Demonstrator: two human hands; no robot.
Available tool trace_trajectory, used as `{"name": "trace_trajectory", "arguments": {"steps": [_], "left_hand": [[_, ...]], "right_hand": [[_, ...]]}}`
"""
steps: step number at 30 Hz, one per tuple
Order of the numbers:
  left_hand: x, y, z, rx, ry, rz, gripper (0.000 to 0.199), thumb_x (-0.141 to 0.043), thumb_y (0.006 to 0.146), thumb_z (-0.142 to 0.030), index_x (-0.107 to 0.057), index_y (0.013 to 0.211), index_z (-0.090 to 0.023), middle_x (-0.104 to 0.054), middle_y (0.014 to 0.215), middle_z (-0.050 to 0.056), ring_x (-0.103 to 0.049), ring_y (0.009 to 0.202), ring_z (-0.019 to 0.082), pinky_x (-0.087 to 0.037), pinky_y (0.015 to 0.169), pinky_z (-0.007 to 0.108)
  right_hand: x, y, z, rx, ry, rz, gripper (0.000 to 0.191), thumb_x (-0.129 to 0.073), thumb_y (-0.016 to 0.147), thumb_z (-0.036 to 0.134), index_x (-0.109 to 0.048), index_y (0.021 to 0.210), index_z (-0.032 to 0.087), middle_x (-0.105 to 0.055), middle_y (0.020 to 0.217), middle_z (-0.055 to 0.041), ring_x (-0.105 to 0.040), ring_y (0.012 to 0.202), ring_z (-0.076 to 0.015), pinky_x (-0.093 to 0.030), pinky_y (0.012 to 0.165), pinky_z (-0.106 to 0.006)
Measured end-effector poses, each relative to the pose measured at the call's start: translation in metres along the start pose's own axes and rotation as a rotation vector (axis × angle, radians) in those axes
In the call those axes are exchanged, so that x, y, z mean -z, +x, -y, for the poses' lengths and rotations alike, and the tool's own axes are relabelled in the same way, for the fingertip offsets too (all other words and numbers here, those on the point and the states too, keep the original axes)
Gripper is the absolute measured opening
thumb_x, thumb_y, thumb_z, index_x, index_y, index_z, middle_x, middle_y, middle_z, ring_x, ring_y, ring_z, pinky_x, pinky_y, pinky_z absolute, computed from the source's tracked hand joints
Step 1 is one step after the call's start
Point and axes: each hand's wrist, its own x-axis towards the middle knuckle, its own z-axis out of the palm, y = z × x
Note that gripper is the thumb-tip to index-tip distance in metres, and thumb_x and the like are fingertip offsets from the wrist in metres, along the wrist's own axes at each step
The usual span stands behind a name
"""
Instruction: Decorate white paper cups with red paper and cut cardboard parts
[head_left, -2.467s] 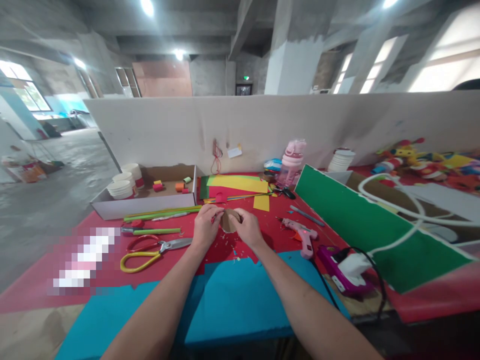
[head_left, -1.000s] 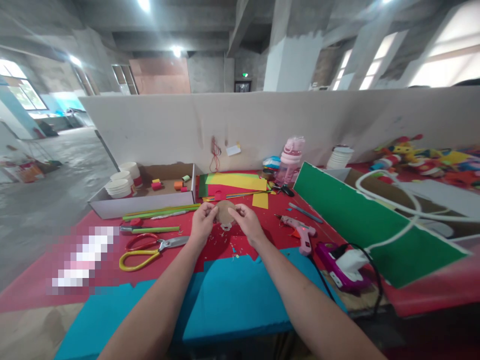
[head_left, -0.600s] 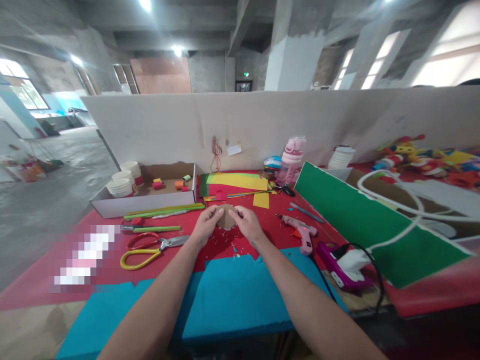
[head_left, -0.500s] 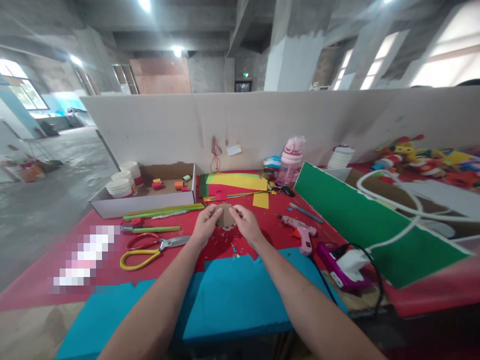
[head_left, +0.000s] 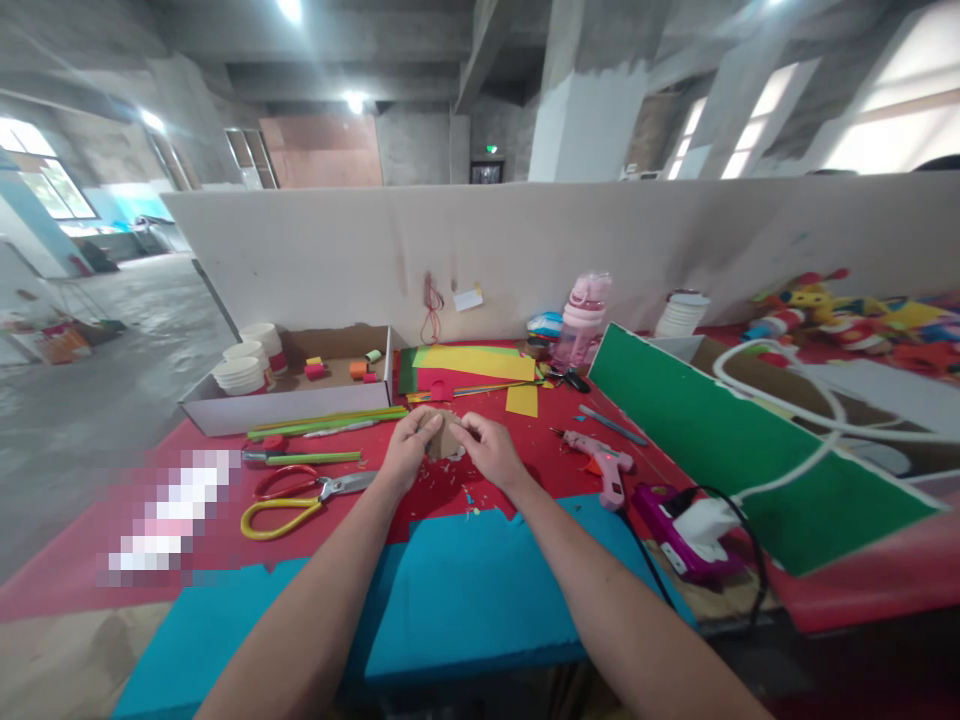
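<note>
Between my two hands is a small rounded piece of brown cardboard (head_left: 444,440), held above the red tabletop. My left hand (head_left: 407,443) pinches its left edge, thumb on the near face. My right hand (head_left: 487,447) grips the right edge, also with thumb and fingers closed. The fingertips behind the cardboard are hidden. Small paper scraps (head_left: 470,500) lie scattered on the red surface below. Scissors (head_left: 311,500) with one red and one yellow handle lie left of my left hand. A pink hot glue gun (head_left: 602,462) rests to the right of my right hand.
A white-walled box (head_left: 289,412) with paper rolls and cups stands back left. Coloured paper sheets (head_left: 480,362) lie ahead. On the right are a purple power strip (head_left: 686,540), a leaning green board (head_left: 735,450) and a pink bottle (head_left: 583,320). Blue material (head_left: 472,600) covers the front edge.
The cardboard piece has shifted slightly left and turned a little between my hands. My right hand's fingers have moved left along its edge.
</note>
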Motion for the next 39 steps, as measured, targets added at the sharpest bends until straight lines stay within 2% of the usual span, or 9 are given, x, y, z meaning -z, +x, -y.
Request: {"name": "trace_trajectory", "arguments": {"steps": [10,16,19,23,27,30,33,36,39], "left_hand": [[-0.008,-0.007,-0.008,0.185,-0.277,0.063,0.032,-0.076,0.066,-0.036,-0.056,0.078,-0.016,-0.055,0.057,-0.004,-0.050,0.045,0.008,-0.033,0.038,0.016],[-0.009,-0.007,-0.003,0.215,-0.391,0.204,0.031,-0.075,0.068,-0.035,-0.053,0.077,-0.015,-0.053,0.055,-0.004,-0.043,0.037,0.005,-0.025,0.031,0.016],[-0.010,-0.006,-0.003,0.191,-0.328,0.152,0.032,-0.074,0.068,-0.037,-0.054,0.078,-0.015,-0.054,0.056,-0.004,-0.046,0.038,0.006,-0.027,0.031,0.015],[-0.012,-0.007,-0.001,0.105,-0.195,0.046,0.036,-0.076,0.066,-0.037,-0.054,0.087,-0.017,-0.062,0.067,-0.001,-0.058,0.050,0.010,-0.039,0.037,0.016],[-0.019,-0.008,0.006,0.121,-0.202,0.052,0.042,-0.077,0.064,-0.037,-0.050,0.092,-0.020,-0.060,0.068,-0.003,-0.058,0.049,0.012,-0.044,0.038,0.019],[-0.029,-0.010,0.012,0.032,-0.134,-0.053,0.037,-0.074,0.068,-0.038,-0.051,0.091,-0.020,-0.058,0.073,-0.002,-0.058,0.054,0.012,-0.046,0.040,0.020],[-0.035,-0.012,0.016,-0.070,0.011,-0.150,0.030,-0.070,0.071,-0.038,-0.053,0.088,-0.020,-0.056,0.075,-0.002,-0.056,0.056,0.011,-0.045,0.042,0.019],[-0.034,-0.012,0.016,-0.115,0.135,-0.149,0.025,-0.069,0.072,-0.036,-0.057,0.087,-0.020,-0.057,0.072,-0.001,-0.055,0.055,0.011,-0.044,0.045,0.019],[-0.029,-0.010,0.012,-0.084,0.083,-0.151,0.028,-0.073,0.069,-0.036,-0.058,0.087,-0.020,-0.060,0.073,-0.001,-0.057,0.057,0.012,-0.045,0.048,0.020]], "right_hand": [[-0.007,-0.004,0.003,-0.105,0.406,0.033,0.036,-0.050,0.086,0.047,-0.040,0.064,0.020,-0.038,0.054,0.0064,-0.037,0.048,-0.0087,-0.028,0.045,-0.020],[-0.007,-0.007,0.012,-0.209,0.744,0.106,0.036,-0.057,0.080,0.050,-0.042,0.065,0.021,-0.035,0.051,0.0080,-0.030,0.042,-0.0072,-0.026,0.038,-0.020],[-0.005,-0.004,0.008,-0.276,0.779,0.102,0.035,-0.059,0.077,0.050,-0.044,0.065,0.021,-0.031,0.048,0.0089,-0.024,0.039,-0.0065,-0.021,0.035,-0.020],[-0.004,0.000,0.002,-0.349,0.654,0.005,0.038,-0.061,0.074,0.052,-0.043,0.061,0.021,-0.031,0.047,0.0088,-0.024,0.038,-0.0063,-0.017,0.035,-0.021],[-0.009,0.001,-0.002,-0.346,0.567,-0.100,0.038,-0.056,0.076,0.053,-0.044,0.060,0.020,-0.037,0.047,0.0069,-0.032,0.040,-0.0080,-0.022,0.038,-0.022],[-0.014,0.002,-0.012,-0.342,0.503,-0.203,0.037,-0.051,0.079,0.052,-0.045,0.061,0.020,-0.042,0.049,0.0053,-0.037,0.044,-0.0098,-0.026,0.042,-0.023],[-0.014,0.003,-0.022,-0.268,0.329,-0.274,0.040,-0.047,0.082,0.052,-0.042,0.058,0.020,-0.043,0.051,0.0040,-0.039,0.049,-0.0111,-0.028,0.046,-0.023],[-0.010,0.004,-0.025,-0.183,0.095,-0.281,0.043,-0.043,0.084,0.049,-0.037,0.054,0.021,-0.038,0.050,0.0041,-0.036,0.050,-0.0111,-0.026,0.049,-0.024],[-0.006,0.004,-0.022,-0.124,-0.051,-0.287,0.043,-0.044,0.085,0.048,-0.034,0.053,0.021,-0.034,0.048,0.0047,-0.034,0.050,-0.0110,-0.024,0.050,-0.026]]}}
